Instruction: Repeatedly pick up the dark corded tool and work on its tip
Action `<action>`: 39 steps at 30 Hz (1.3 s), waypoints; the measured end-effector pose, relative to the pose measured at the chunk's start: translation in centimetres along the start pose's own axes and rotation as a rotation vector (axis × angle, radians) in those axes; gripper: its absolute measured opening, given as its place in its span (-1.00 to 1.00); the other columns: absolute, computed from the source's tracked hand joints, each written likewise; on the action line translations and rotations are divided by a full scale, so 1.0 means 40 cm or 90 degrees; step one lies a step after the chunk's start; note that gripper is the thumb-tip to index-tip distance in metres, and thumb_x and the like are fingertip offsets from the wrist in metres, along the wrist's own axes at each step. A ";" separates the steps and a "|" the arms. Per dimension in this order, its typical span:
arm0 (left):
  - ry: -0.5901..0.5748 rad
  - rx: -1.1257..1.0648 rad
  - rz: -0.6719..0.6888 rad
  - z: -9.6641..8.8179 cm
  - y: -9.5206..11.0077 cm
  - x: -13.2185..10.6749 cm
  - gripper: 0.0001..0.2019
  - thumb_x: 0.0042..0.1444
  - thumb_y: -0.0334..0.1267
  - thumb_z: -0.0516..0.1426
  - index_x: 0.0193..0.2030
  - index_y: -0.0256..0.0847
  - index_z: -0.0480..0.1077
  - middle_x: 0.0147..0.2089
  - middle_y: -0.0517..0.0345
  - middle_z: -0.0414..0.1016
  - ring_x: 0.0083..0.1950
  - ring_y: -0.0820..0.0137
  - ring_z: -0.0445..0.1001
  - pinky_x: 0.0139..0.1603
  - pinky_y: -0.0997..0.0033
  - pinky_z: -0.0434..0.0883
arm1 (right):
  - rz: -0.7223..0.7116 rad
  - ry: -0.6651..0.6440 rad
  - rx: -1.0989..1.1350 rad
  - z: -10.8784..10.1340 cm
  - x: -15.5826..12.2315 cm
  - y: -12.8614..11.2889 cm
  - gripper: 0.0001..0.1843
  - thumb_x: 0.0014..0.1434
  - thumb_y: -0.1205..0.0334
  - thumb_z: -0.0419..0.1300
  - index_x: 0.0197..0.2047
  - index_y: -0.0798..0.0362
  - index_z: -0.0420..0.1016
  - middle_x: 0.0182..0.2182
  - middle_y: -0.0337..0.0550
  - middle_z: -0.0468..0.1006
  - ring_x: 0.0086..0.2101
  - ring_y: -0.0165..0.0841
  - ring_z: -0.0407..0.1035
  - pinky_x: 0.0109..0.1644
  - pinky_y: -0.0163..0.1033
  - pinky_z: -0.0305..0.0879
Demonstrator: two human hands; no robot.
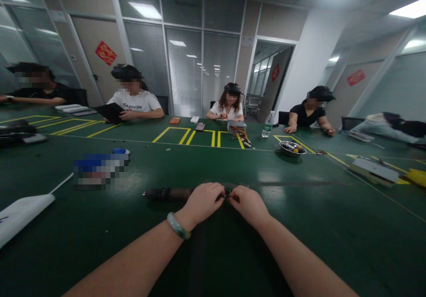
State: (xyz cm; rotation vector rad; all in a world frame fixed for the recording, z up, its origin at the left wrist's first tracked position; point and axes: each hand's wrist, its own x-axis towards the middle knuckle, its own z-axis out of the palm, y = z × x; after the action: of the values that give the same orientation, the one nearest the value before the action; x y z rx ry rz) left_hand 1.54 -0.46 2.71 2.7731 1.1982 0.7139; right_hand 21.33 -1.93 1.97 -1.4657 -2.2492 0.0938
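Green tabletop point(299, 226), wide, glossy, marked with yellow tape rectangles along the far side. Seated at the far edge: four people point(133, 99) in head-worn rigs, each bent over own work; a fifth slumped at far right.

White flat panel point(20, 212) at the near left edge. Grey flat panel point(379, 169) on the right, just beside a yellow object point(418, 177). Grey box with loose wires point(237, 127) at centre far side.

Dark cylinder point(168, 194) lying crosswise on the tabletop, straight ahead, near the front edge, narrow tip pointing left. Left hand point(203, 200) curled over its right end, clenched on it. Right hand point(249, 205) knuckles up, fingertips pinched on a small dark part point(228, 195) where both hands meet; nature of that part too small to tell.

Steel bowl point(292, 148) with bits inside, right of centre, well apart from the hands. Water bottle point(268, 124) upright behind it. Pale green bangle point(178, 226) on the left wrist.
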 end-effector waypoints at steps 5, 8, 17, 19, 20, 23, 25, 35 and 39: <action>0.009 -0.018 0.009 0.009 -0.008 0.002 -0.92 0.16 -0.33 0.14 -0.20 -0.16 0.40 -0.18 0.17 0.49 -0.13 0.33 0.43 -0.04 0.27 0.33 | 0.008 0.001 -0.001 0.008 0.004 0.008 -0.92 0.17 0.27 0.24 -0.38 0.01 0.46 -0.39 -0.30 0.46 -0.39 -0.43 0.33 -0.33 -0.34 0.11; 0.013 -0.027 0.004 0.015 -0.010 0.002 -0.91 0.16 -0.35 0.13 -0.20 -0.16 0.41 -0.18 0.16 0.49 -0.13 0.33 0.44 -0.03 0.26 0.34 | 0.008 -0.003 -0.011 0.008 0.005 0.009 -0.91 0.18 0.26 0.25 -0.38 0.01 0.46 -0.41 -0.31 0.45 -0.39 -0.43 0.33 -0.33 -0.34 0.11; -0.003 -0.037 -0.008 0.006 -0.009 0.006 -0.92 0.16 -0.30 0.13 -0.21 -0.16 0.43 -0.19 0.17 0.50 -0.14 0.34 0.44 -0.03 0.27 0.35 | -0.040 -0.004 -0.049 0.002 0.006 0.011 -0.92 0.23 0.24 0.23 -0.32 0.01 0.49 -0.35 -0.30 0.48 -0.35 -0.43 0.34 -0.28 -0.33 0.15; -0.007 -0.033 -0.007 0.001 -0.007 0.006 -0.92 0.16 -0.30 0.13 -0.21 -0.17 0.43 -0.20 0.17 0.50 -0.15 0.34 0.45 -0.05 0.28 0.36 | -0.049 0.002 -0.059 0.002 0.004 0.010 -0.91 0.25 0.24 0.21 -0.30 0.01 0.51 -0.32 -0.28 0.49 -0.32 -0.42 0.35 -0.25 -0.33 0.17; -0.006 -0.030 -0.007 -0.001 -0.006 0.007 -0.92 0.16 -0.30 0.13 -0.21 -0.17 0.43 -0.20 0.17 0.50 -0.15 0.34 0.45 -0.05 0.28 0.36 | -0.051 0.005 -0.066 0.002 0.003 0.009 -0.91 0.26 0.23 0.20 -0.28 0.01 0.52 -0.31 -0.27 0.49 -0.31 -0.41 0.35 -0.24 -0.32 0.18; -0.002 -0.020 -0.007 -0.001 -0.004 0.007 -0.93 0.14 -0.32 0.15 -0.22 -0.16 0.43 -0.21 0.18 0.50 -0.15 0.33 0.45 -0.05 0.28 0.35 | -0.054 0.010 -0.096 0.001 0.002 0.003 -0.89 0.29 0.21 0.18 -0.23 -0.01 0.55 -0.29 -0.23 0.49 -0.25 -0.38 0.36 -0.15 -0.30 0.20; -0.003 -0.014 -0.008 0.001 -0.003 0.008 -0.94 0.14 -0.33 0.16 -0.23 -0.17 0.43 -0.21 0.18 0.50 -0.15 0.34 0.44 -0.06 0.30 0.35 | -0.063 0.014 -0.116 -0.001 0.002 -0.003 -0.88 0.29 0.22 0.18 -0.20 -0.01 0.56 -0.27 -0.20 0.49 -0.22 -0.35 0.35 -0.08 -0.27 0.20; -0.006 -0.001 -0.002 -0.005 -0.004 0.008 -0.96 0.14 -0.34 0.16 -0.25 -0.18 0.41 -0.24 0.17 0.48 -0.17 0.32 0.42 -0.12 0.30 0.33 | -0.094 -0.044 -0.077 -0.004 0.039 -0.005 -0.82 0.30 0.29 0.15 -0.04 0.02 0.48 -0.15 -0.17 0.53 -0.09 -0.32 0.35 0.05 -0.23 0.16; -0.005 0.000 0.012 -0.005 -0.004 0.006 -0.95 0.15 -0.34 0.16 -0.24 -0.18 0.41 -0.21 0.17 0.48 -0.16 0.33 0.42 -0.09 0.30 0.33 | -0.080 -0.123 -0.090 -0.001 0.055 0.002 -0.79 0.34 0.25 0.08 -0.04 -0.01 0.50 -0.17 -0.17 0.55 -0.12 -0.32 0.39 0.04 -0.25 0.18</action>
State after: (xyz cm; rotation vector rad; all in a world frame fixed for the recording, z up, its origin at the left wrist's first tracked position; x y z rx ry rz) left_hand 1.48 -0.21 2.92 2.7880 1.1712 0.7032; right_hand 20.68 0.04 2.71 -1.4356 -2.5433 0.0396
